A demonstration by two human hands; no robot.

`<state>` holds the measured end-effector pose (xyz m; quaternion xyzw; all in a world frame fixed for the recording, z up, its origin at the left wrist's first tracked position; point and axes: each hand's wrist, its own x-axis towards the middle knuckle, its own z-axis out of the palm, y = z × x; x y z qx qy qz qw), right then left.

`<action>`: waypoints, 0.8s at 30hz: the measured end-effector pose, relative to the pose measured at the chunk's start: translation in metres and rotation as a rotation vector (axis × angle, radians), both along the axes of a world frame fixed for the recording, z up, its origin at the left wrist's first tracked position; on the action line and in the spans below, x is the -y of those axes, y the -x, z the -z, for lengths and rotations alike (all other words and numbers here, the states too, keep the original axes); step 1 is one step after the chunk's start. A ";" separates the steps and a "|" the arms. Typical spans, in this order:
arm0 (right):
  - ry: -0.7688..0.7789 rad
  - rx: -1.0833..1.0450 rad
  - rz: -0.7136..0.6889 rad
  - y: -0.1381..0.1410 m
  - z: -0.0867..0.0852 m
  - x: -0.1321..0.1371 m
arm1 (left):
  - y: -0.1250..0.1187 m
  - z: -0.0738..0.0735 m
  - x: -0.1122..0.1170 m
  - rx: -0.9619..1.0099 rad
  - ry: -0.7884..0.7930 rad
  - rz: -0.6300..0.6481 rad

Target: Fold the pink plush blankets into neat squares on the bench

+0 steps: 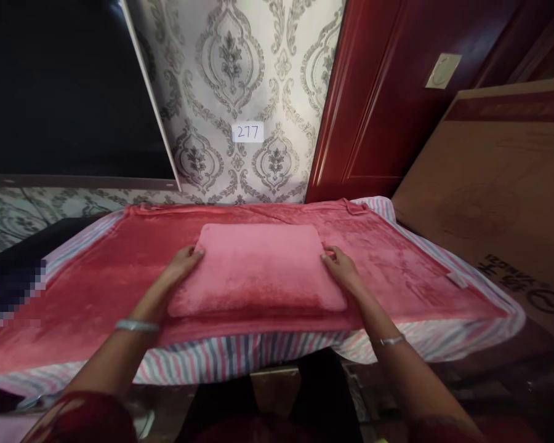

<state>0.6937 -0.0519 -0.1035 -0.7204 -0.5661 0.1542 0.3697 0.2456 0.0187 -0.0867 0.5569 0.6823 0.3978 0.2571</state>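
Observation:
A flat pink plush pillow (258,264) with rounded corners lies in the middle of a red plush blanket (138,277). My left hand (187,259) grips the pillow's left side, thumb on top and the other fingers partly hidden by the edge. On the opposite side, my right hand (340,266) holds the right edge with its thumb on top and its fingers curled at the rim. The blanket is spread over a striped cloth (221,357), which hangs down at the front edge. A small white tag (457,280) shows at the blanket's right side.
A big dark screen (69,92) stands at the back left against patterned wallpaper (231,61). A paper label (248,132) reading 277 is on the wall. To the right are a dark red door panel (373,92) and a large cardboard box (498,184).

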 end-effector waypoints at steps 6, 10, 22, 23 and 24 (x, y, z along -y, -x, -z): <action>-0.134 0.063 -0.016 0.015 0.029 0.061 | -0.006 0.014 0.068 -0.340 -0.034 0.010; -0.248 0.019 -0.020 0.018 0.042 0.062 | -0.021 0.011 0.083 -0.485 -0.016 -0.132; -0.201 0.076 -0.064 -0.003 0.025 0.053 | 0.001 -0.004 0.077 -0.392 -0.116 -0.006; -0.228 0.128 -0.065 -0.001 0.014 0.048 | -0.004 -0.012 0.075 -0.433 -0.175 -0.007; -0.269 0.179 -0.086 0.004 0.003 0.041 | -0.013 -0.021 0.073 -0.474 -0.242 0.022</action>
